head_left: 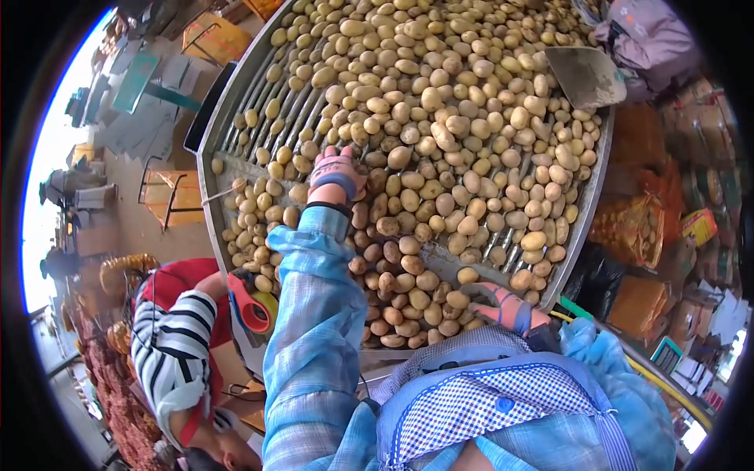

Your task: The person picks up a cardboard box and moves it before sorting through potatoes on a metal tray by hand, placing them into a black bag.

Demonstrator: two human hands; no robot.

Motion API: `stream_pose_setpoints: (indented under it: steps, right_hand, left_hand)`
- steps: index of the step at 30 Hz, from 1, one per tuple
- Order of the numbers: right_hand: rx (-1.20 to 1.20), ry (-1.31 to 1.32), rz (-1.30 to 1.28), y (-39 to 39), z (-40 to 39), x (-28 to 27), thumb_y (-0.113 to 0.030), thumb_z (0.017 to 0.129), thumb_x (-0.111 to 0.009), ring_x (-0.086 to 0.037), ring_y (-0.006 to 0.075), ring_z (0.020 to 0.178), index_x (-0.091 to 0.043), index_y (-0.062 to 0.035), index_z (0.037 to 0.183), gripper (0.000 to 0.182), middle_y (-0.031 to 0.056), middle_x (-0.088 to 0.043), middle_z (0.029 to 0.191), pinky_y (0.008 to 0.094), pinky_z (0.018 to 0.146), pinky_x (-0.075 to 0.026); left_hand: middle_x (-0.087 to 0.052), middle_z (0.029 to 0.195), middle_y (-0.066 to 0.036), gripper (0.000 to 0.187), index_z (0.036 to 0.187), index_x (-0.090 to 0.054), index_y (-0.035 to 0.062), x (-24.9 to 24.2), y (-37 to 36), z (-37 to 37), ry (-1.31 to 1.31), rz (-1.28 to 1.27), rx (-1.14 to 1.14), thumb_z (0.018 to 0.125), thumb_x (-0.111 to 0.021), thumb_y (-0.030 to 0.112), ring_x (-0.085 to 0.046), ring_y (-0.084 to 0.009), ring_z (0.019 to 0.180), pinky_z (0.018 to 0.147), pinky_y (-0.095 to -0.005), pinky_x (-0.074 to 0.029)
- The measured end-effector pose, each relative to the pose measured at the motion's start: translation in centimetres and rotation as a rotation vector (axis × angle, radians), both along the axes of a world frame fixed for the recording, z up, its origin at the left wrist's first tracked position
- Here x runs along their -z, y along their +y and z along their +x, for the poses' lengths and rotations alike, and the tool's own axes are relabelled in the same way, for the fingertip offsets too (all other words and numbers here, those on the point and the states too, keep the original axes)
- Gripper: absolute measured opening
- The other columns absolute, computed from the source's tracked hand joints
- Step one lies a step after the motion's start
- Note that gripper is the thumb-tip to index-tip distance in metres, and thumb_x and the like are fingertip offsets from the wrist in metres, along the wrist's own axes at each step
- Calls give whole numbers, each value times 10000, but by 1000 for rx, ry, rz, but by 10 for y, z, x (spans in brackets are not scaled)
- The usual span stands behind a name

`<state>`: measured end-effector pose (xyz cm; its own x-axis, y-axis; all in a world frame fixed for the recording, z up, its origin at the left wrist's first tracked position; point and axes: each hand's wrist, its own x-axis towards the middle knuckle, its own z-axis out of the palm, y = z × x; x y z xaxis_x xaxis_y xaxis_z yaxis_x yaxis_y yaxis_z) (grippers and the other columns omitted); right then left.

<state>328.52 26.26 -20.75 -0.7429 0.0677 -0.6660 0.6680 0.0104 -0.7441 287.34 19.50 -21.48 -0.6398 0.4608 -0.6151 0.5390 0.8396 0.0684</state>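
Many potatoes [440, 102] cover a metal slatted table [255, 98] in front of me. One of my hands, the left hand [338, 173], is stretched out over the middle of the table, in a pink and grey glove. Its fingers are apart and rest against potatoes at the edge of the slats. Nearer my body, at the table's front right, my right hand [503, 306] lies low beside the potatoes, gloved too, its fingers extended toward a pale potato [468, 275]. I see nothing held in either hand.
A metal scoop [585, 76] lies at the back right, near a person in a pale purple top [648, 43]. Another person in a striped sleeve [177, 337] bends at the left, beside a red ring-shaped object [251, 304]. Orange crates [169, 196] stand beyond the left edge.
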Motion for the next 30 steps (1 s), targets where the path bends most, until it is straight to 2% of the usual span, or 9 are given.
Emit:
stream_pose_setpoints:
  steps: [2,6,11,15,17,19,23,27,30]
  right_hand:
    - [72,80,40,-3,12,8,-305,887,-680,-575,269,1167,-485,-61,1344,554,170,-590,1262,365,972,-468]
    - [113,86,145,-7,24,11,-286,878,-692,-561,288,1175,-487,-55,1327,545,167,-572,1268,371,986,-458]
    - [223,148,142,-8,40,14,-264,883,-682,-517,306,1234,-439,-64,1385,593,179,-499,1349,370,1011,-444]
    - [726,376,-729,-14,52,16,-152,1003,-474,-512,174,1233,-359,-65,1454,473,94,-510,1357,330,1042,-455]
    - [603,284,-492,-14,57,29,-164,993,-507,-543,149,1175,-382,-60,1436,472,74,-536,1318,302,987,-481]
    - [637,109,-607,-11,56,17,-170,982,-537,-571,132,1116,-418,-57,1409,457,56,-563,1272,277,934,-500]
    - [626,47,-619,-14,68,16,-131,936,-618,-622,162,1067,-463,-13,1354,461,65,-643,1180,245,901,-514]
    - [718,182,-222,-9,95,40,-143,960,-586,-590,106,1041,-528,-4,1280,354,33,-597,1181,223,887,-483]
    - [957,154,-373,1,95,36,-75,938,-592,-555,128,1127,-492,-41,1325,402,56,-554,1267,237,951,-474]
  left_hand:
    - [-110,1596,-168,910,1507,-287,185,-4,-6,-5,-84,-56,-58,768,-764,416,-295,-355,1421,1136,-418,-340]
    - [-128,1592,-181,985,1522,-245,191,-1,-9,2,-62,-130,14,740,-787,447,-281,-359,1425,1143,-420,-329]
    - [-585,1303,-182,761,1415,-443,87,-35,-13,50,5,171,-119,793,-760,389,-549,-291,1232,1026,-373,-440]
    - [-626,1224,-192,688,1349,-522,91,-54,-19,115,-902,487,249,838,-691,519,-577,-316,1183,988,-390,-453]
    - [-605,1259,-194,655,1353,-520,120,-35,8,118,-440,336,266,845,-667,508,-563,-324,1201,1015,-390,-442]
    - [-598,1264,-192,606,1361,-504,126,-28,37,111,33,331,100,860,-638,441,-560,-344,1192,1019,-401,-445]
    - [-503,1372,-176,668,1399,-433,111,-2,67,76,213,423,21,822,-690,330,-491,-348,1260,1036,-409,-433]
    - [-303,1495,-147,849,1448,-370,218,-2,92,80,184,147,-111,720,-802,280,-362,-363,1351,1084,-427,-395]
    - [-340,1444,-153,906,1473,-324,238,10,91,76,233,81,-13,705,-804,244,-382,-349,1338,1065,-429,-414]
